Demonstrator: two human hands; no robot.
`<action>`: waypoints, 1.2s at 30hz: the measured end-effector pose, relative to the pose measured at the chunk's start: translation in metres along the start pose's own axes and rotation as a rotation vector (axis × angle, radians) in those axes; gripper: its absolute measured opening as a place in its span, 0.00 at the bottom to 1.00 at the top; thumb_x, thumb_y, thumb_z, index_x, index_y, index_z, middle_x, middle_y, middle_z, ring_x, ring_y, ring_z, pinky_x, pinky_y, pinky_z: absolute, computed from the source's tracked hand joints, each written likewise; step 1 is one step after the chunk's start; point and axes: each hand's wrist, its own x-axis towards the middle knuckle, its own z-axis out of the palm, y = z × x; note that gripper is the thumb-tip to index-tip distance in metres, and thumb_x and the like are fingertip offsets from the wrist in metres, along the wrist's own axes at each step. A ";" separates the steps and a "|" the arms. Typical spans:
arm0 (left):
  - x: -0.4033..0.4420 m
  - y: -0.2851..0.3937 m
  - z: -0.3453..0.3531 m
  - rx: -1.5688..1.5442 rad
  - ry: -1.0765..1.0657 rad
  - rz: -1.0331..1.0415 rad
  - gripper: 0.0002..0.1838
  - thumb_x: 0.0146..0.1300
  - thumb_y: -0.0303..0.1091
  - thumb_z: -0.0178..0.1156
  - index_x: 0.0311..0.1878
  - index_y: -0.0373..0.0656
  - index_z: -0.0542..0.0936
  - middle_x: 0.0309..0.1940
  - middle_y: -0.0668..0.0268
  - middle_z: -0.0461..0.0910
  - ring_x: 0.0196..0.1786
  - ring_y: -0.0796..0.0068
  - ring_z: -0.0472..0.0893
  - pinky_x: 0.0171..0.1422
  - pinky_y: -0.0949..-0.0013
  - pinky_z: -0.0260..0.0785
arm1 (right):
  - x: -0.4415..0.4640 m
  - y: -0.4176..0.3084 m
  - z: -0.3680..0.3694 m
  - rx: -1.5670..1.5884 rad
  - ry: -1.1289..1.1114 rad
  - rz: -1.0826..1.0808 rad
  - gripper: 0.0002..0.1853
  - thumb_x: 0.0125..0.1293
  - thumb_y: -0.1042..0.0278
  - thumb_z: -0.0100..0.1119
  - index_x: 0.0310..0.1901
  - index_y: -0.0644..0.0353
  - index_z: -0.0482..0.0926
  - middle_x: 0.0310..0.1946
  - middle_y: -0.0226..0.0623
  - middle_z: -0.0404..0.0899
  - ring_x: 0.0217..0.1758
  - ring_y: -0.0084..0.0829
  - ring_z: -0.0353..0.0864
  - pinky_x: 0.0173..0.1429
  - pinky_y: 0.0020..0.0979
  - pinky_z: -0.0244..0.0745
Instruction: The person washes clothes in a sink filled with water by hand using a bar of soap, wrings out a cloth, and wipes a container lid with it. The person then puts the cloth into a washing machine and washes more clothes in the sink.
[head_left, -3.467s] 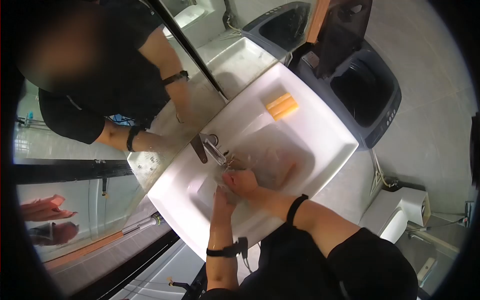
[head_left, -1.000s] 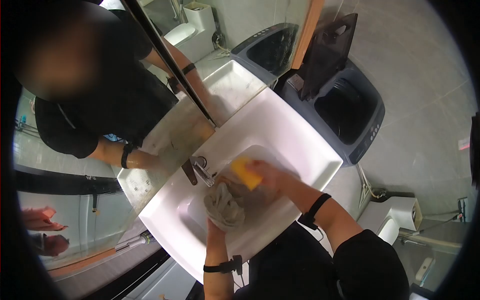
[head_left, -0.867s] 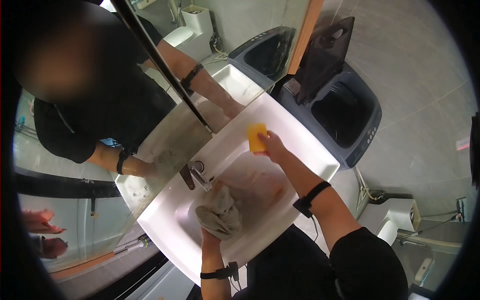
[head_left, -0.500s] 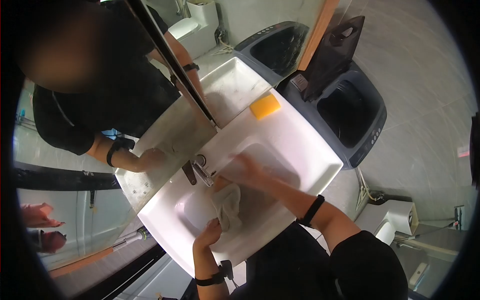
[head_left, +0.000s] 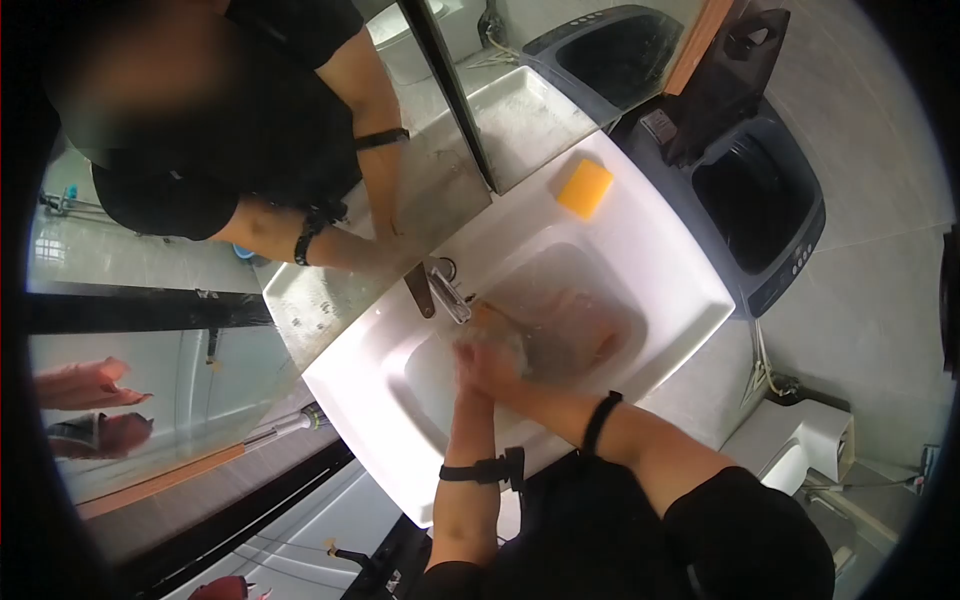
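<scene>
My left hand (head_left: pixel 468 362) and my right hand (head_left: pixel 492 372) are pressed together over the washbasin (head_left: pixel 680 325), just in front of the tap (head_left: pixel 450 295). Both are closed around a pale grey cloth (head_left: pixel 512 350), part of which shows to the right of my fingers. Motion blurs the fingers, and one hand partly covers the other. Close to the tap, beside the cloth, lies something small and orange (head_left: pixel 488 318). In the basin's water a pinkish, blurry shape (head_left: pixel 585 325) shows; I cannot tell what it is.
A yellow-orange sponge (head_left: pixel 585 188) rests on the basin's back right ledge. Along the back runs a mirror (head_left: pixel 330 290) reflecting a person. To the right stands a dark grey top-loading washing machine (head_left: pixel 760 200) with its lid raised. A toilet (head_left: pixel 800 440) is at lower right.
My right hand has come down and left from the basin's middle to meet my left hand at the cloth. My left hand has moved up toward the tap. The view has shifted.
</scene>
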 end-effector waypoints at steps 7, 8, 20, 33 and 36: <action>-0.001 0.006 0.015 0.037 0.040 -0.130 0.29 0.71 0.53 0.37 0.68 0.45 0.62 0.62 0.62 0.69 0.65 0.61 0.68 0.69 0.56 0.59 | -0.007 0.000 0.011 -0.050 -0.059 0.283 0.15 0.68 0.55 0.48 0.39 0.57 0.79 0.38 0.41 0.79 0.42 0.41 0.78 0.52 0.43 0.69; -0.003 0.002 0.018 0.045 0.065 -0.139 0.29 0.71 0.53 0.37 0.68 0.45 0.62 0.62 0.62 0.69 0.64 0.61 0.68 0.68 0.56 0.60 | -0.012 -0.008 0.004 -0.211 -0.170 0.265 0.15 0.69 0.56 0.46 0.43 0.58 0.77 0.43 0.38 0.79 0.45 0.36 0.77 0.56 0.41 0.69; -0.048 0.023 0.009 0.429 0.119 -0.010 0.25 0.69 0.46 0.45 0.65 0.44 0.63 0.61 0.57 0.68 0.61 0.61 0.71 0.64 0.58 0.66 | 0.016 0.009 -0.030 -0.171 -0.033 0.109 0.23 0.68 0.46 0.45 0.35 0.58 0.82 0.26 0.47 0.80 0.32 0.46 0.81 0.45 0.44 0.74; -0.043 0.018 -0.004 0.049 0.093 -0.152 0.23 0.67 0.46 0.52 0.59 0.42 0.69 0.54 0.56 0.72 0.55 0.62 0.72 0.58 0.58 0.67 | 0.013 0.051 -0.044 0.211 -0.238 -0.068 0.23 0.52 0.49 0.66 0.43 0.59 0.81 0.45 0.45 0.78 0.53 0.49 0.76 0.58 0.39 0.70; -0.038 0.028 -0.001 -0.247 -0.130 -0.203 0.26 0.69 0.53 0.46 0.57 0.41 0.72 0.53 0.59 0.75 0.55 0.62 0.74 0.59 0.58 0.67 | -0.014 -0.021 -0.059 0.298 -0.289 -0.102 0.21 0.52 0.52 0.67 0.39 0.61 0.80 0.41 0.45 0.80 0.45 0.48 0.79 0.49 0.40 0.74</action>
